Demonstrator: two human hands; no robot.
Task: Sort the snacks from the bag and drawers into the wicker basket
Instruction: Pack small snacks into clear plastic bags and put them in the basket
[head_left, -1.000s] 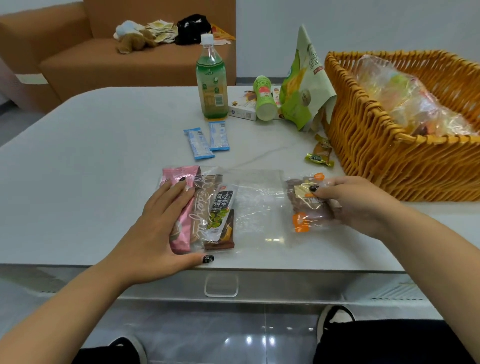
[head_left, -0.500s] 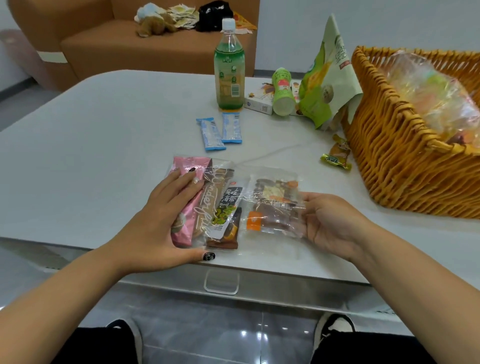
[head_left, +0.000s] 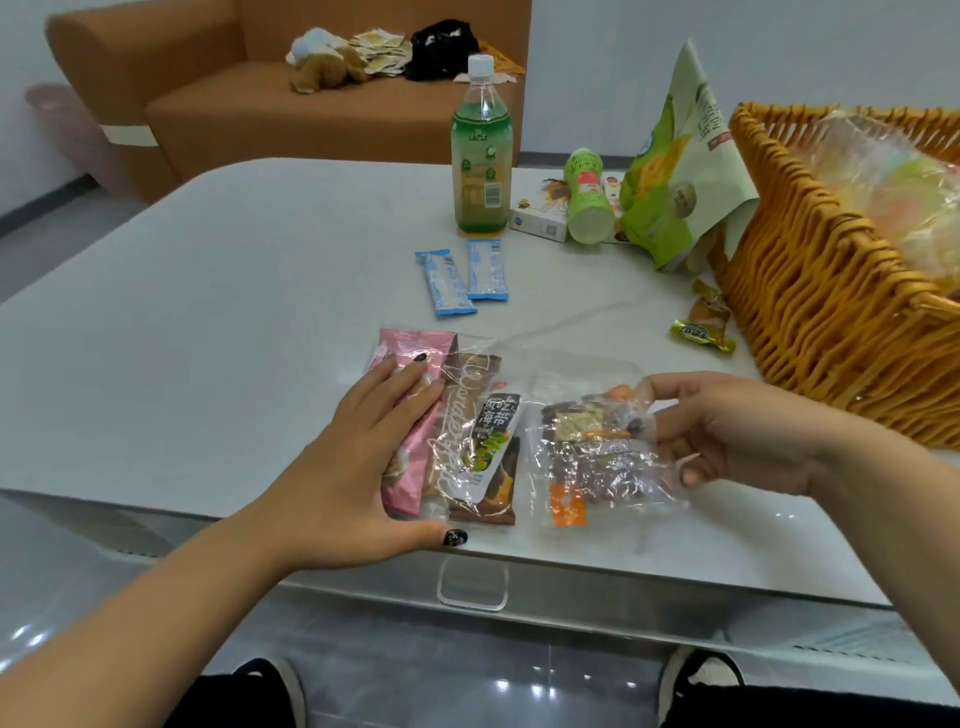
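left hand (head_left: 363, 457) flat on glossy pink packet (head_left: 410, 415) | right hand (head_left: 727, 431) pinches crinkly, seemingly clear bag (head_left: 597, 457)

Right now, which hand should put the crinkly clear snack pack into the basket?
Right hand: it already grips the clear snack pack, nearest the wicker basket. The left hand rests flat on the pink packet.

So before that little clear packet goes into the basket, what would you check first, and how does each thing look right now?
1. Right hand grips the small clear packet of mixed snacks: ok, fingers curled round its edge.
2. Packet clear of the clear plastic bag of snack bars: cannot tell, the films may overlap.
3. Left hand steadies the bag: ok, resting flat on the pink wrapper.
4. Orange wicker basket within reach: ok, beside the right hand.
5. Room in the basket: cannot tell, a crinkled clear bag already fills the visible part.
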